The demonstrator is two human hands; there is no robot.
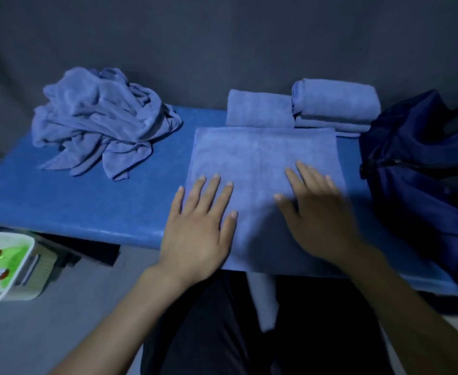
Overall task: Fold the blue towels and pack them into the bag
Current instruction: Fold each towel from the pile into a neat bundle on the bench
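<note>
Landmark: the flat towel [263, 158], spread on the blue worktop [87, 201], its near edge hanging just past the worktop's front edge.

Far left of the flat towel, off the worktop and lower: a white tray [6, 266] with a green inner surface and small items too blurred to identify.

Left of the flat towel, well apart: a heap of crumpled blue towels [98, 117] on the worktop.

Left hand [198, 228]: palm down, fingers straight and spread, lying across the flat towel's left edge. The outer fingers sit on the worktop, the inner fingers and thumb on the cloth. It grips nothing.

Right hand [319, 212]: palm down on the right half of the flat towel, fingers extended and slightly fanned, pointing away from the person. Motion-blurred, but no cloth appears pinched.

Behind the flat towel, touching its far edge: one folded towel [259, 109]. Just right of it, a stack of folded towels [336, 104].

Right of the flat towel, near its right edge: a dark blue bag [417, 169] resting on the worktop's right end, with a zip line across it.
</note>
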